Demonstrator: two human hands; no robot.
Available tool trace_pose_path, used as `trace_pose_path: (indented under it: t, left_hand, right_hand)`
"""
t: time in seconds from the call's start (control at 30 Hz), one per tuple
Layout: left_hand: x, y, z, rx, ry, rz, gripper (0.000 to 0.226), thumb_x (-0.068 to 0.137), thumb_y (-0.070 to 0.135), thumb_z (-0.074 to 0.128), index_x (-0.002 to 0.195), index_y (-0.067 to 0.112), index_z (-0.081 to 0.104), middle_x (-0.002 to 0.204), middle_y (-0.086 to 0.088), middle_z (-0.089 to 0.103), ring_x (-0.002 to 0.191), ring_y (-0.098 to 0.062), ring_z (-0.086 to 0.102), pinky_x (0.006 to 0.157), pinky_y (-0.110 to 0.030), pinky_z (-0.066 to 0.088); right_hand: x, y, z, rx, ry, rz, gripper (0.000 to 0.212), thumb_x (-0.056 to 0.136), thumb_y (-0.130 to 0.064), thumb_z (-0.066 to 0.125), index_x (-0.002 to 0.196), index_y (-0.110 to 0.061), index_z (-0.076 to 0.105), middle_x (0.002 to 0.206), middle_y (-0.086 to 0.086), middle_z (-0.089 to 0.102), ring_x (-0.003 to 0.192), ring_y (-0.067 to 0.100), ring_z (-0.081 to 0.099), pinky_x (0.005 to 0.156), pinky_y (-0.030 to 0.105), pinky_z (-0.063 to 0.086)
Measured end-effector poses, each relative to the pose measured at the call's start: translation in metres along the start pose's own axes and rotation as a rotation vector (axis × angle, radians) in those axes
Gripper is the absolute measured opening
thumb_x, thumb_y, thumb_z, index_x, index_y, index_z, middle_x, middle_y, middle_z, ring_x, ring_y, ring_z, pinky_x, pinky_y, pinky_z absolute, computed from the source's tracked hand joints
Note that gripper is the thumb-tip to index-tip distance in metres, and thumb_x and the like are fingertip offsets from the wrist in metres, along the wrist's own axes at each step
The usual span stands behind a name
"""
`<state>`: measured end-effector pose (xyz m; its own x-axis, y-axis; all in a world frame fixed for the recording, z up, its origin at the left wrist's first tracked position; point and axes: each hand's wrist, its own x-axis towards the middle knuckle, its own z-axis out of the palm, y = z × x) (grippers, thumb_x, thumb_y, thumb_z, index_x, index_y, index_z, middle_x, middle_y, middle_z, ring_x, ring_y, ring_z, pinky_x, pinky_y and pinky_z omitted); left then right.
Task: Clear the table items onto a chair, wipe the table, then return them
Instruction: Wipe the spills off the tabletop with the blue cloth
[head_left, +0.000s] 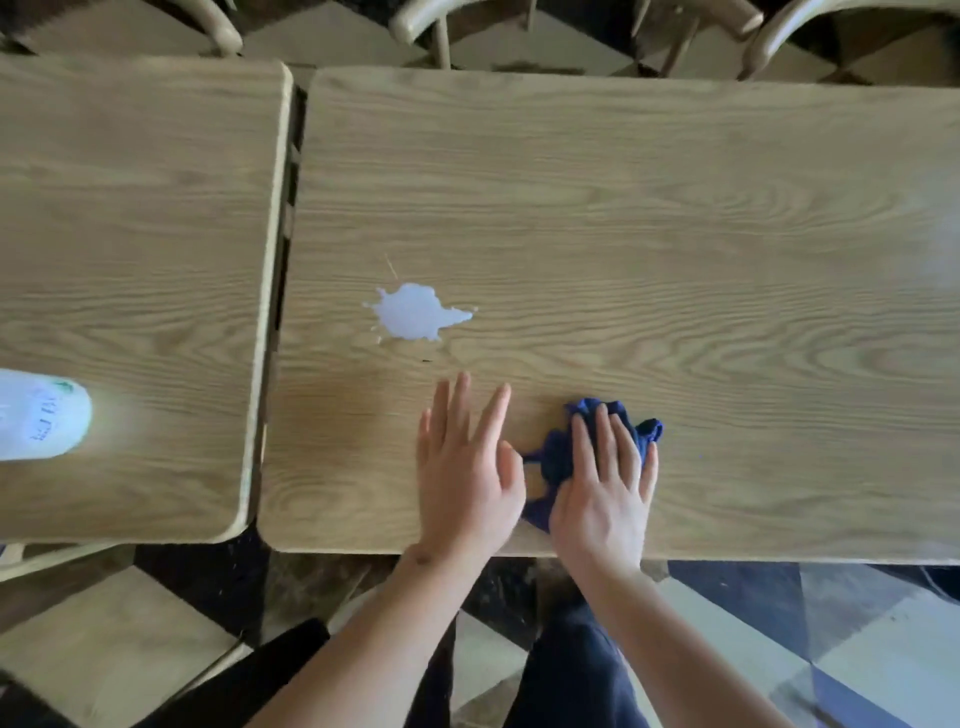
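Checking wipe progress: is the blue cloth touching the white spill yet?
Apart. The head view shows bare wood between the blue cloth, under the right hand, and the white spill farther up the table.

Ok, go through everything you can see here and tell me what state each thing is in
White spill: a puddle on the right table, not yet wiped.
Blue cloth: crumpled, pressed flat to the table under the right hand.
Right hand: open, palm down on the cloth.
Left hand: open, flat on the table, empty.
White container: on the left table, blurred.
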<state>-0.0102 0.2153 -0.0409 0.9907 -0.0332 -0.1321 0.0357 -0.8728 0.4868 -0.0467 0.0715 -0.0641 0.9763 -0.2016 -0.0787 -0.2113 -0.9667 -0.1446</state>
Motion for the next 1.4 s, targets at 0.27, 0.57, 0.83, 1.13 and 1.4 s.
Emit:
trace_pose_path:
  t: [0.27, 0.57, 0.83, 1.13, 1.4]
  left_hand:
    - [0.068, -0.127, -0.071, 0.166, 0.107, -0.133, 0.057, 0.092, 0.017, 0.054, 0.147, 0.024, 0.043, 0.162, -0.009, 0.027, 0.151, -0.032, 0.019, 0.119, -0.057, 0.023]
    - [0.135, -0.170, -0.070, 0.351, 0.175, -0.179, 0.056, 0.097, 0.034, 0.034, 0.152, 0.022, 0.035, 0.162, -0.012, 0.024, 0.151, -0.032, 0.021, 0.120, -0.051, 0.022]
    - [0.137, -0.166, -0.072, 0.378, 0.172, -0.193, 0.063, 0.092, 0.035, 0.038, 0.153, 0.019, 0.035, 0.162, -0.013, 0.024, 0.152, -0.032, 0.019, 0.122, -0.050, 0.020]
    - [0.140, -0.166, -0.074, 0.382, 0.126, -0.179, 0.066, 0.089, 0.034, 0.041, 0.153, 0.017, 0.035, 0.163, -0.015, 0.022, 0.152, -0.035, 0.017, 0.122, -0.051, 0.018]
    - [0.140, -0.166, -0.071, 0.383, 0.128, -0.169, 0.067, 0.088, 0.033, 0.042, 0.153, 0.018, 0.035, 0.163, -0.014, 0.021, 0.152, -0.033, 0.016, 0.122, -0.051, 0.018]
  right_hand:
    - [0.098, -0.038, 0.001, 0.064, 0.105, -0.027, 0.066, 0.076, -0.021, 0.050, 0.142, -0.019, 0.051, 0.155, 0.005, 0.040, 0.145, 0.024, 0.033, 0.120, 0.049, 0.021]
    - [0.231, -0.035, 0.003, 0.081, 0.134, 0.152, 0.062, 0.084, -0.019, 0.039, 0.146, -0.024, 0.043, 0.159, 0.005, 0.032, 0.147, 0.024, 0.025, 0.121, 0.045, 0.015]
    - [0.340, -0.084, -0.002, 0.143, 0.075, 0.367, 0.061, 0.092, -0.020, 0.036, 0.153, -0.023, 0.029, 0.165, 0.006, 0.014, 0.152, 0.021, 0.007, 0.123, 0.045, 0.002]
    - [0.421, -0.217, 0.003, 0.193, 0.025, 0.279, 0.060, 0.095, -0.022, 0.029, 0.155, -0.021, 0.025, 0.166, 0.007, 0.010, 0.153, 0.022, 0.004, 0.123, 0.045, 0.001]
    - [0.369, -0.301, 0.031, 0.095, -0.072, -0.623, 0.060, 0.093, -0.026, 0.028, 0.151, -0.021, 0.038, 0.161, 0.006, 0.029, 0.151, 0.023, 0.021, 0.124, 0.043, 0.011]
